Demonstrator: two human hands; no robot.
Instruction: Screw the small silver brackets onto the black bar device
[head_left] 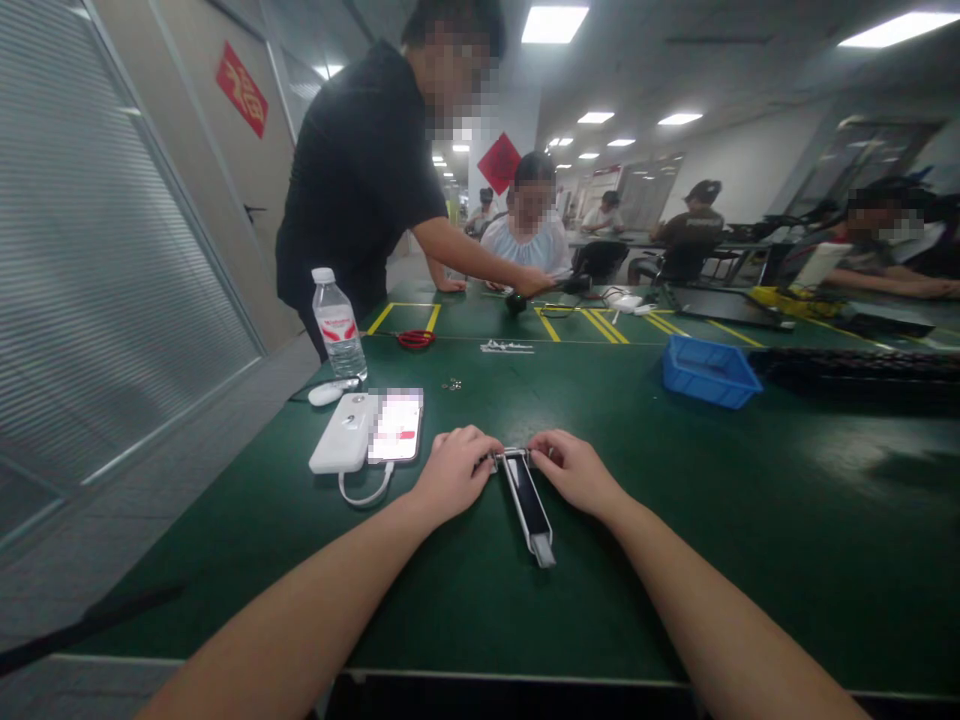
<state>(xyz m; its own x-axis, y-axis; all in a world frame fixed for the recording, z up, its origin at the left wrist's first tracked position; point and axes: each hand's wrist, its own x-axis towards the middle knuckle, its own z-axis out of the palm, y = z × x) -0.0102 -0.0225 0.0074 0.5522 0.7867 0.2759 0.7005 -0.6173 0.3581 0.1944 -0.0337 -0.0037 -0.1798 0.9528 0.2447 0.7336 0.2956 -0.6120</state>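
Note:
A long narrow device [528, 497] with a white frame and a dark top lies on the green table [615, 610], a grey tab at its near end. At its far end, a metal crosspiece [516, 452] spans between my hands. My left hand [459, 468] pinches the left end of this crosspiece, its fingers curled together. On the right end, my right hand [574, 468] is closed in the same way, thumb and forefinger together at the metal.
A white power bank [343, 435] is cabled to a lit phone [397, 425] at left, near a water bottle [339, 325]. Small metal parts [453, 384], red-handled tool [416, 340] and white strips [507, 348] lie beyond. A blue bin [709, 372] sits right. A person [367, 170] leans over the far side.

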